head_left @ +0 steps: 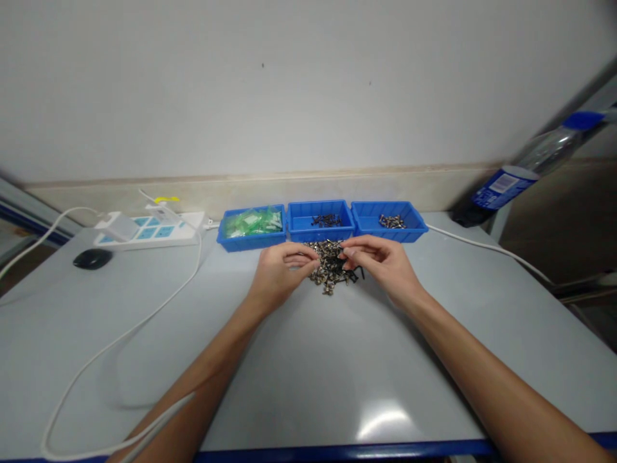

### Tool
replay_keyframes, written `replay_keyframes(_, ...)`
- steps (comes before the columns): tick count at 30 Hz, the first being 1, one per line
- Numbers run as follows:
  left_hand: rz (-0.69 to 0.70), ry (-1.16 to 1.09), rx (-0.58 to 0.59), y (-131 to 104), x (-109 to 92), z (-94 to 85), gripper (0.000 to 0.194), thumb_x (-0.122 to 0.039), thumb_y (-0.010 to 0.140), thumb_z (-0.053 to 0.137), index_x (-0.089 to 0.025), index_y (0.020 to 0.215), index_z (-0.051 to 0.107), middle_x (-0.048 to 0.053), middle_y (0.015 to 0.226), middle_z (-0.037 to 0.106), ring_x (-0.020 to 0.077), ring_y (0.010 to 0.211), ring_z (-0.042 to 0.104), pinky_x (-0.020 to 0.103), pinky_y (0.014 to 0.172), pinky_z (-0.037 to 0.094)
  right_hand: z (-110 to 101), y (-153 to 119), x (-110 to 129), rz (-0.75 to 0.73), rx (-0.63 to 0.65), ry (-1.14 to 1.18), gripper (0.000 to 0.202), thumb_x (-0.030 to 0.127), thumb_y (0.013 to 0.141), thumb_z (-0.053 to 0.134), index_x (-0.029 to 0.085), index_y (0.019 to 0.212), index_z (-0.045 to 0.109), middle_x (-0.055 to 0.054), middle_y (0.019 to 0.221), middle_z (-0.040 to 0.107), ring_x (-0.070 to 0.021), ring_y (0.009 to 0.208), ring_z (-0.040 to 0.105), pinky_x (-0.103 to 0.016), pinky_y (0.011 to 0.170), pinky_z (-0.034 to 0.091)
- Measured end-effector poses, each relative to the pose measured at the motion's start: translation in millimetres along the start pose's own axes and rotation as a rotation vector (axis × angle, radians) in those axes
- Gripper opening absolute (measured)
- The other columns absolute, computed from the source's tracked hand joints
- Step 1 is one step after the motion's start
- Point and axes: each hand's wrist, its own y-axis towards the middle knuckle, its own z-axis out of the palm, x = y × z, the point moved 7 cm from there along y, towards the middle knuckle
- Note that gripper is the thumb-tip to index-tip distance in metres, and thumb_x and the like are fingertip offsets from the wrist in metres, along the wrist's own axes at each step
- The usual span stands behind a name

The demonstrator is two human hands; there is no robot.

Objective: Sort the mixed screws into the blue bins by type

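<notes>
A heap of mixed small screws (330, 273), silver, brassy and black, lies on the grey table between my hands. My left hand (282, 270) is at the heap's left side, thumb brought against curled fingers; whatever is in the pinch is too small to make out. On the heap's right side, my right hand (383, 263) has its thumb and fingertips together over the screws, and a small piece there cannot be named. Behind the heap, the middle blue bin (318, 235) holds dark screws (328, 220). The right blue bin (390, 236) contains brassy screws (392, 221).
The left blue bin (253, 242) holds green plastic bags (253, 222). A white power strip (159, 238) with plugs and a black mouse (93, 258) are at the left. A white cable (120, 334) loops toward my left forearm. A bottle (506, 186) leans at the right.
</notes>
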Motion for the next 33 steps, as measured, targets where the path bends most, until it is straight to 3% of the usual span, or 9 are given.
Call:
replay_keyframes(5,0.003,-0.034,-0.01,0,-4,-0.6,0.023,-0.022,0.077,0.076,-0.016,0.097,0.065,0.006,0.091,0.078,0.018,0.085,0.076,0.028,0.08,0.064,4,-2,1,0.002,0.038,-0.022,0.026,0.039,0.073,0.081,0.02,0.091,0.077,-0.006,0.083,0.077,-0.0173,0.068,0.071,-0.033,0.07,0.06)
replay_keyframes(10,-0.019,-0.092,0.032,-1,-7,2.3,0.033,-0.023,0.078,0.077,-0.018,0.104,0.057,0.005,0.088,0.078,0.0198,0.087,0.077,0.03,0.082,0.063,16,-5,-2,0.036,0.175,-0.004,0.034,0.039,0.07,0.084,0.018,0.095,0.078,-0.006,0.081,0.078,-0.0181,0.071,0.072,-0.032,0.071,0.059)
replay_keyframes(14,-0.01,-0.124,0.084,-3,-10,5.9,0.036,-0.024,0.079,0.076,-0.019,0.106,0.054,0.004,0.085,0.077,0.0201,0.085,0.077,0.029,0.081,0.063,21,-7,-8,0.097,0.243,0.049,0.028,0.037,0.07,0.085,0.018,0.09,0.08,-0.007,0.08,0.079,-0.0196,0.074,0.075,-0.033,0.075,0.06)
replay_keyframes(25,0.021,-0.182,0.172,-6,-15,12.1,0.033,-0.025,0.085,0.071,-0.021,0.106,0.046,0.002,0.08,0.077,0.02,0.077,0.077,0.031,0.075,0.062,25,-9,-10,0.134,0.263,0.136,0.028,0.034,0.068,0.087,0.02,0.09,0.08,-0.007,0.079,0.08,-0.0206,0.074,0.076,-0.034,0.075,0.062)
replay_keyframes(29,0.119,-0.013,0.149,-4,-19,8.2,0.02,-0.024,0.089,0.067,-0.019,0.104,0.054,0.003,0.084,0.077,0.0186,0.08,0.076,0.03,0.076,0.061,15,-6,-10,0.102,0.155,0.124,0.027,0.036,0.068,0.087,0.02,0.088,0.08,-0.007,0.08,0.079,-0.0227,0.075,0.077,-0.04,0.08,0.062)
replay_keyframes(33,0.354,0.414,0.113,-5,-24,5.9,0.006,-0.014,0.09,0.063,-0.018,0.094,0.067,0.004,0.094,0.077,0.0185,0.086,0.073,0.031,0.081,0.057,-20,1,-1,-0.066,-0.207,0.095,0.033,0.032,0.071,0.085,0.022,0.101,0.078,-0.008,0.101,0.079,-0.0243,0.093,0.076,-0.044,0.096,0.057)
